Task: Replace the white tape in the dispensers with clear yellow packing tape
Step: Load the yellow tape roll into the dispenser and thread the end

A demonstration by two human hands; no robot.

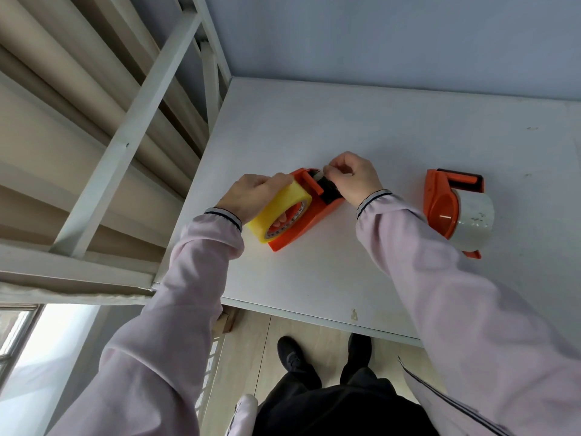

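Yellow roll (278, 212) is steadied by the left hand (251, 193) closed on it; right hand (352, 177) pinches tape end at dispenser (309, 212) 1 o'clock, probably threading.

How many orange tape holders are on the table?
2. One orange dispenser lies under both hands, with the yellow tape roll on it. The other dispenser lies to the right, holding a white tape roll. None looks hidden.

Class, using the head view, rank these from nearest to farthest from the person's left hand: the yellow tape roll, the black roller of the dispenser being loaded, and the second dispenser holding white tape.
1. Yellow tape roll: under the left hand, touching it.
2. Black roller: just right, beside the right hand.
3. Second dispenser: far right on the table, holding the white tape.
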